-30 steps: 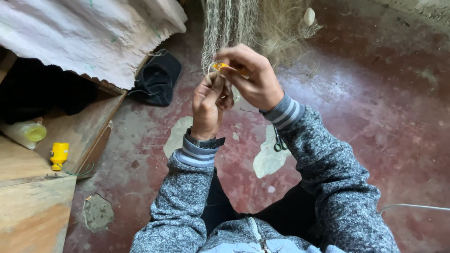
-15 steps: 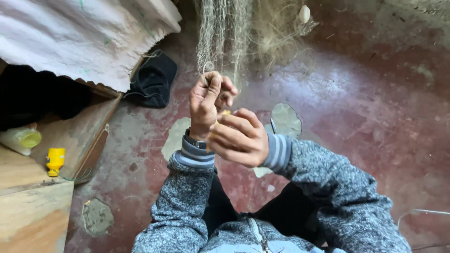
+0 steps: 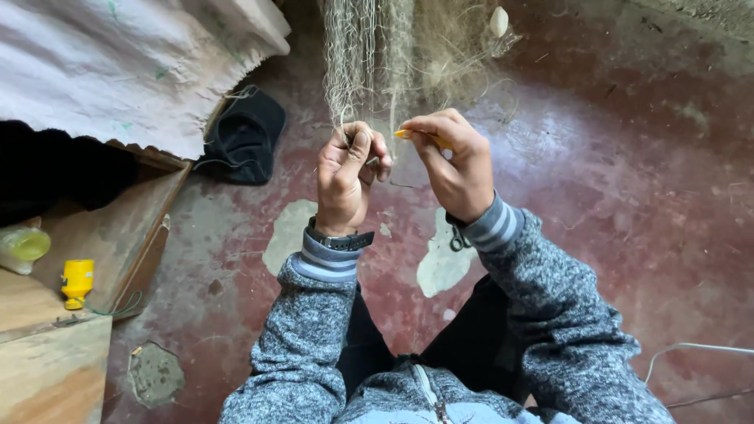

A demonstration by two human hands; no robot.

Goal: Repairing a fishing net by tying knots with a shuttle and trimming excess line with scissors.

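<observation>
— Two hands on one fishing net [image 3: 369,55]: our left hand [image 3: 345,177] pinches a bunch of its mesh shut, our right hand [image 3: 455,169] closes around one yellow netting needle [image 3: 420,137] just beside it.

— We risk snagging; pulling hard could tear the fine hanging mesh.
</observation>
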